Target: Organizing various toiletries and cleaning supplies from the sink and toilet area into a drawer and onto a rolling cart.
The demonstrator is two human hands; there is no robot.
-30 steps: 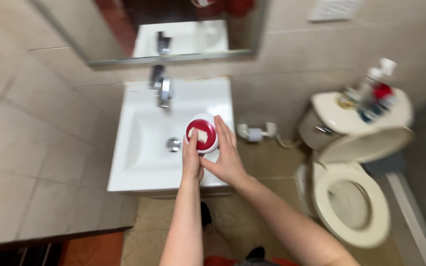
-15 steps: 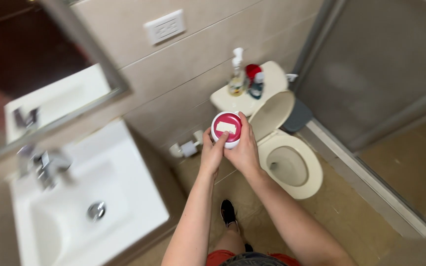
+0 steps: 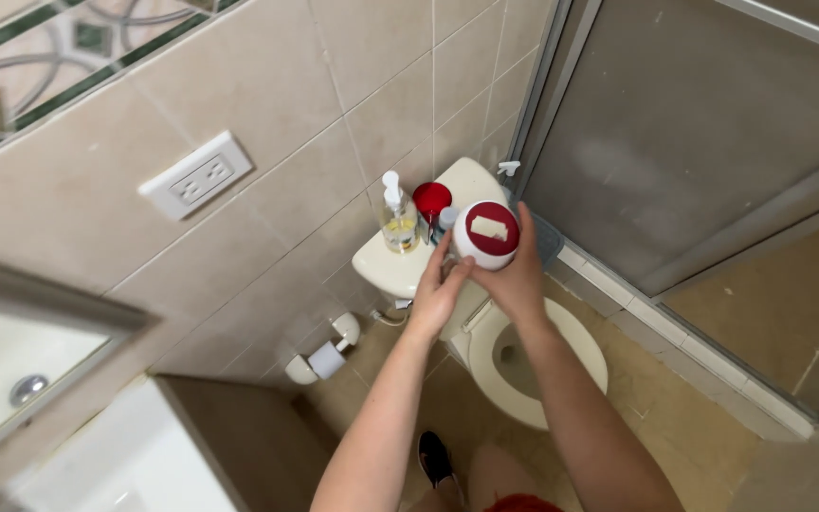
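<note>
Both hands hold one white tub (image 3: 487,236) w/ a red round lid, up in the air over the toilet (image 3: 523,360), just in front of its tank (image 3: 400,265). Right hand (image 3: 516,275) is around the tub from the side away from the wall: fingers (image 3: 527,226) curl up along the tub edge, grasping it. Left hand (image 3: 440,289) is under the tub on the wall side, fingers bent and touching the tub's lower edge; if they clench it hard or only support it, I cannot tell. On the lid is a pale rectangle label. The tub is tilted, lid facing to the camera.

On the tank lid, just beside the tub on the wall side, stand 3 things: a clear pump bottle (image 3: 397,216) w/ yellowish liquid, a red-top container (image 3: 430,202), and a small dark bottle (image 3: 444,221), partly hidden by the tub. Toilet seat is up, bowl open, below the hands. A paper roll holder (image 3: 324,358) is on the wall, left of the toilet and low. A white outlet (image 3: 195,174) is on the tiles, above and left of the tank. A frosted shower door (image 3: 703,123) is right of the toilet. A black shoe (image 3: 434,457) is on the floor in front of the toilet.
</note>
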